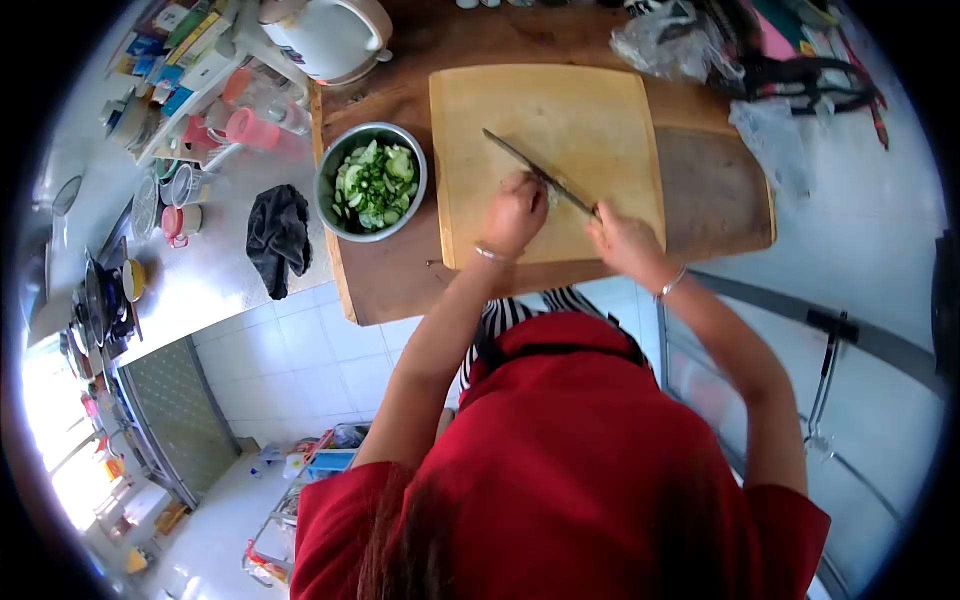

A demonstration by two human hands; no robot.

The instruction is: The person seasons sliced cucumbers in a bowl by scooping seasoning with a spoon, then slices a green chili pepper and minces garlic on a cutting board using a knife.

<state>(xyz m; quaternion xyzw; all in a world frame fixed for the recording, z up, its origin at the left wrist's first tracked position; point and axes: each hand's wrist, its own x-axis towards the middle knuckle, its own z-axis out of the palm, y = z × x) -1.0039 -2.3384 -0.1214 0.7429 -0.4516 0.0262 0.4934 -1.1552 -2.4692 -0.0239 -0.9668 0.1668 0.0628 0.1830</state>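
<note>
My right hand (pixel 625 240) is closed round the handle of a knife (pixel 530 166), whose blade points up and left over the wooden cutting board (pixel 550 100). My left hand (pixel 518 212) has its fingers curled against the near side of the blade; what lies under the fingertips is mostly hidden. A few small pale bits (pixel 554 196) show beside the blade. Left of the board stands a metal bowl (pixel 322 192) with sliced green vegetables (pixel 377 185) and chopped greens on top.
A dark cloth (pixel 278 235) lies on the counter at the left. Behind the bowl stands a white kettle (pixel 325 40). Pink cups (pixel 252 128) and jars crowd the shelf at upper left. Plastic bags (pixel 670 45) and a black strap (pixel 815 82) lie at upper right.
</note>
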